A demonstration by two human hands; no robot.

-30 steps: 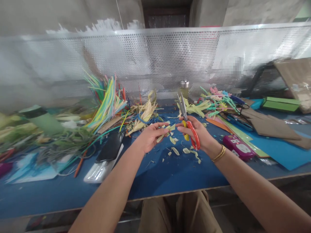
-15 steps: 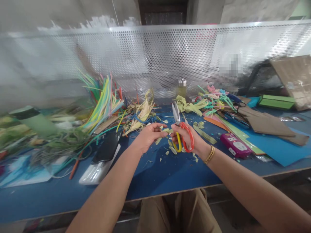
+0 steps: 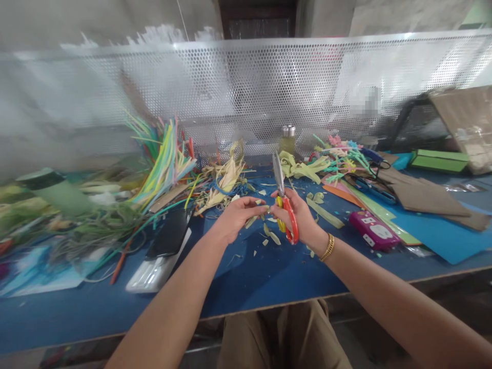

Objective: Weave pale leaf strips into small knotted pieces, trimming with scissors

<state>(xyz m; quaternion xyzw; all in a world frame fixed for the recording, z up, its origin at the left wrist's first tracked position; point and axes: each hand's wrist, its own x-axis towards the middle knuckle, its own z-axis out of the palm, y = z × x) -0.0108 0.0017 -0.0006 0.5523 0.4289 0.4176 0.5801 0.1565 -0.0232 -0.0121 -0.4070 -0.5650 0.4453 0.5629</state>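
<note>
My right hand [image 3: 298, 215] is closed on a pair of scissors [image 3: 279, 177] with one red and one yellow handle, the blades pointing up and away from me. Finger and thumb of my left hand [image 3: 238, 218] pinch a small pale-green strip [image 3: 265, 209], mostly covered by the fingers. The fingertips of both hands nearly meet over the blue table. Beneath them lie several pale cut scraps [image 3: 274, 238]. A longer pale-green husk-like strip [image 3: 326, 212] rests to the right of my right hand.
Left are a black phone [image 3: 169, 233] on a white box, a bundle of coloured stems [image 3: 163, 164] and tangled green string [image 3: 92, 236]. A lidded jar [image 3: 288, 138] stands behind, by a perforated metal screen [image 3: 261, 92]. To the right lie a purple case [image 3: 372, 230], cardboard [image 3: 423, 195] and blue paper [image 3: 442, 236].
My right hand has turned the scissors slightly, and the blades and handles look closer together now. The pale-green strip between the hands shows less. My left hand has barely moved.
</note>
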